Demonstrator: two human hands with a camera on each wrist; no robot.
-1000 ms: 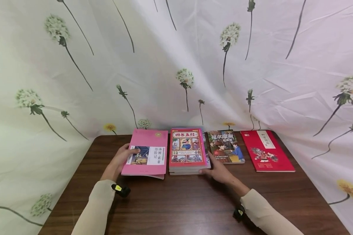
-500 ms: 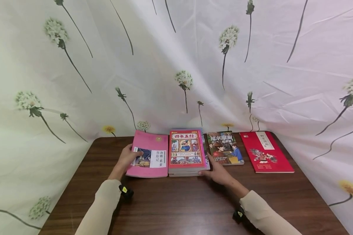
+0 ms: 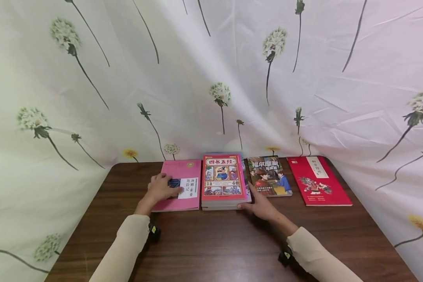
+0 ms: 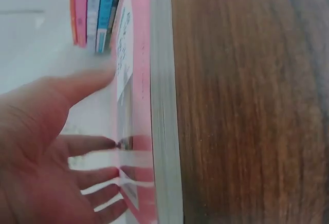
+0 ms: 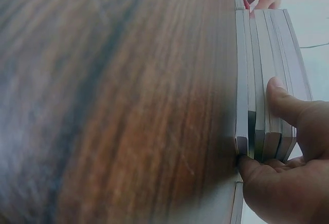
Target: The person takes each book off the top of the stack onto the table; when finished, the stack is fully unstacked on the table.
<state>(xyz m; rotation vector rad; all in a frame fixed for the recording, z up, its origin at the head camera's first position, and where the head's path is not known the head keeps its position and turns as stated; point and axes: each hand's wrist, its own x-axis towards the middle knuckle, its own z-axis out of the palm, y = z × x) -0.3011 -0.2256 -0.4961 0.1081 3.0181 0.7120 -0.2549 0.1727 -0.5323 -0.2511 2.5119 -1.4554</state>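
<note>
Touches the pink book (image 3: 181,167) from above with the left hand (image 3: 162,186), with the fingers loose and rather widely spread, not closed around it. Has this book flat on the brown table (image 3: 211,243), directly under the left hand, and covers with the fingers a part of its cover picture, at the left of the white label (image 3: 189,188). Holds the book stack (image 3: 221,176) with the right hand (image 3: 262,206), in a grip of medium width at its near right corner: with the thumb on the front page edges and with the other fingers at the right side. Has the stack between both hands, just beside the pink book, with a red cartoon cover on top. Has the dark book (image 3: 271,178) beyond the right hand and near it, a little to the right. Has the red book (image 3: 319,182) farther right of this grip, well apart. Wears at each wrist, behind the grip, a black camera (image 3: 285,255) beside a cream sleeve (image 3: 317,250). Has beyond all the books a white cloth (image 3: 183,90) with printed dandelions.
</note>
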